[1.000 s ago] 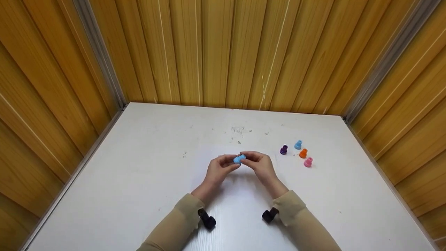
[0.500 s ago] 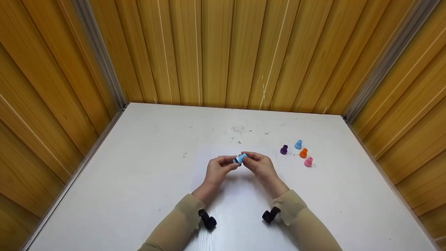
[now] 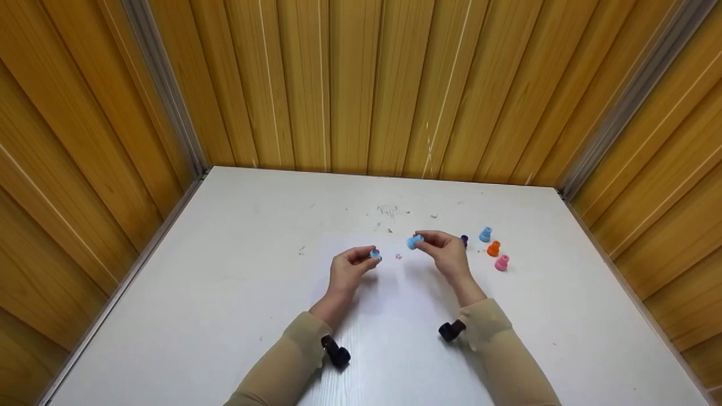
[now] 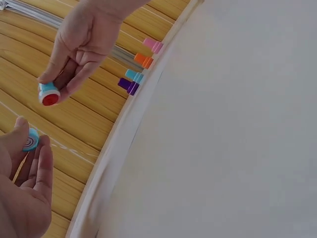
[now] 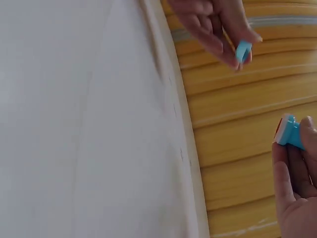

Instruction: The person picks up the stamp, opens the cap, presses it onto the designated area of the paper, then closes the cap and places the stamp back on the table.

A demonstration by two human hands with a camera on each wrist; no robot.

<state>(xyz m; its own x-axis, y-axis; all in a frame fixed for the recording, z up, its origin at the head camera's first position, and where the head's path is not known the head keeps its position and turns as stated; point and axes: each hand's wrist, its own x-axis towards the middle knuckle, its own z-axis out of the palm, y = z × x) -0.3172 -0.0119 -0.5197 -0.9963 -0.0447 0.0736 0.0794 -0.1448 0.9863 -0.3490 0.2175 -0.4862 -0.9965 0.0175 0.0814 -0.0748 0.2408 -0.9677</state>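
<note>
While the two hands hover apart above the white tabletop (image 3: 237, 293), each pinches one half of a small light-blue plastic stamp. The right hand (image 3: 445, 254) holds the small light-blue stamp body (image 3: 415, 242) between thumb and curled fingertips; seen from the left wrist, its round underside is red with a white rim, and its blue barrel is short and waisted. The left hand (image 3: 347, 270) pinches the small round light-blue cap (image 3: 375, 254) between thumb and forefinger; the left wrist view shows a flat disc with a faint pink ring pattern on its face, while the right wrist view shows it edge-on as a thin blue piece. Cap and body are well apart, with bare tabletop between the hands, and a tiny pink mark (image 3: 398, 256) lies on the surface there.

Just beyond the right hand's knuckles stand four more little stamps of the same waisted shape: a purple plastic stamp (image 3: 464, 241), partly hidden behind the fingers, a second light-blue stamp (image 3: 485, 234), an orange stamp (image 3: 493, 248) and a pink stamp (image 3: 501, 262) farthest out to that hand's right. All four stand upright and close together without touching. No container shows in any view. Both forearms wear beige sleeves (image 3: 293, 355). Faint grey scuffs (image 3: 389, 213) mark the tabletop ahead of both hands, and yellow-brown wooden panel walls (image 3: 361, 84) close in the table on three sides.
</note>
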